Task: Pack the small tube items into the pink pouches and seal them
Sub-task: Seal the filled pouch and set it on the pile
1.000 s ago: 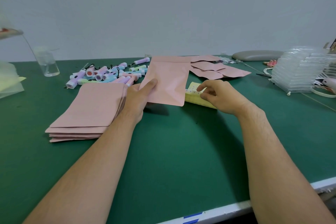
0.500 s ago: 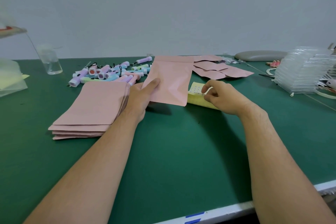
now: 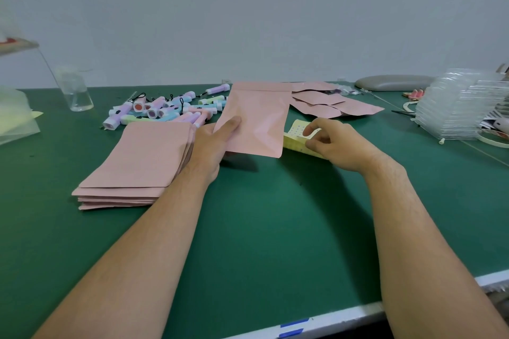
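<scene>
Here the left hand [image 3: 210, 146] grips a pink pouch [image 3: 256, 118] by its lower corner, thumb on top and the other fingers hidden beneath, holding it tilted above the tabletop [image 3: 275, 228]. Just right of those fingers, the right hand [image 3: 341, 146] pinches a yellow sticker sheet [image 3: 294, 139] between thumb and forefinger. Beyond the left fingers lies a heap of small tubes [image 3: 165, 114]. Just to their left sits a stack of flat pouches [image 3: 137, 162]. Past the right fingers lie several more pouches [image 3: 330, 107].

Green mat [image 3: 275, 228] open near front; pouch stack [image 3: 143, 157] left, tubes [image 3: 165, 110] behind, perhaps trays [image 3: 454, 107] right.
</scene>
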Action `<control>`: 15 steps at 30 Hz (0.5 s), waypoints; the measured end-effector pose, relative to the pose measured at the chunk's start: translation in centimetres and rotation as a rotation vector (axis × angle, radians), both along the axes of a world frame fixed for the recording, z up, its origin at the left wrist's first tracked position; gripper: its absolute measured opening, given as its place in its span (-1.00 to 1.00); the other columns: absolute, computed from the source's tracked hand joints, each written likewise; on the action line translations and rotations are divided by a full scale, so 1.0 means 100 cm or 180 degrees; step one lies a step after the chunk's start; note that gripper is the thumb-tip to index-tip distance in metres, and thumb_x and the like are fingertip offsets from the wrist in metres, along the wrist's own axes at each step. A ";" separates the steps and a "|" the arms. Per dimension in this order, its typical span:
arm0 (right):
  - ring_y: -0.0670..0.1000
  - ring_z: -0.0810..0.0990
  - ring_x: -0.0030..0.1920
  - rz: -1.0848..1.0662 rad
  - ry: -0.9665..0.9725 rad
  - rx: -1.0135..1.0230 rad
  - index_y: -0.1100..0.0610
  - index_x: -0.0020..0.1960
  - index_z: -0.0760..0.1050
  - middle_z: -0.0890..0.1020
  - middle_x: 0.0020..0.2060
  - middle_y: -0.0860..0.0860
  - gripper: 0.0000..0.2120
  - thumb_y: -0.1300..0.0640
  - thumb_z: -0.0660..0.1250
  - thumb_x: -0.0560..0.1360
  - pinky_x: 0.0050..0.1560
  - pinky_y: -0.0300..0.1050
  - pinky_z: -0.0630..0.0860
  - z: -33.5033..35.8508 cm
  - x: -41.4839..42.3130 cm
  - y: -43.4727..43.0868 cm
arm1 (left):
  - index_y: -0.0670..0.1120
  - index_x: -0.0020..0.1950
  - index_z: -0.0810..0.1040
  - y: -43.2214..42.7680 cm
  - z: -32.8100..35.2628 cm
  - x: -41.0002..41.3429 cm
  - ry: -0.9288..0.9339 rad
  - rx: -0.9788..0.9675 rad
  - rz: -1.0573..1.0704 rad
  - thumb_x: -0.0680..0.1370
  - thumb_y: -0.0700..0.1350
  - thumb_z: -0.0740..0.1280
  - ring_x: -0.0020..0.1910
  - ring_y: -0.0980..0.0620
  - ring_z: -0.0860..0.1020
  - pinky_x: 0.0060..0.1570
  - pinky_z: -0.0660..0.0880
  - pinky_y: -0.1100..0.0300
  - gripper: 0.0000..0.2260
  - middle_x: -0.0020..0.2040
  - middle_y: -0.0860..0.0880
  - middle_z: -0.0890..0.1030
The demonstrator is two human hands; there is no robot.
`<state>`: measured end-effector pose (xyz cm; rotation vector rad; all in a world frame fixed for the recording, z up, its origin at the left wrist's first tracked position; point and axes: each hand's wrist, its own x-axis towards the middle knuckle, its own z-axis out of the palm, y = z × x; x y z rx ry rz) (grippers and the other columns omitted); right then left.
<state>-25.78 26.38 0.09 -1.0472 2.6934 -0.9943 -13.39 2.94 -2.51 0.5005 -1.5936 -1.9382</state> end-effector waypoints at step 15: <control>-0.01 0.56 -0.16 -0.0715 0.0320 -0.1103 -0.09 0.19 0.49 0.65 -0.04 -0.05 -0.88 -0.02 0.26 0.67 -0.22 -0.07 0.50 0.004 -0.005 -0.001 | 0.04 0.13 0.67 0.000 -0.008 -0.001 -0.0546 -0.1916 0.1462 0.59 0.06 0.40 0.04 0.02 0.64 -0.04 0.63 0.14 -0.82 -0.02 0.19 0.66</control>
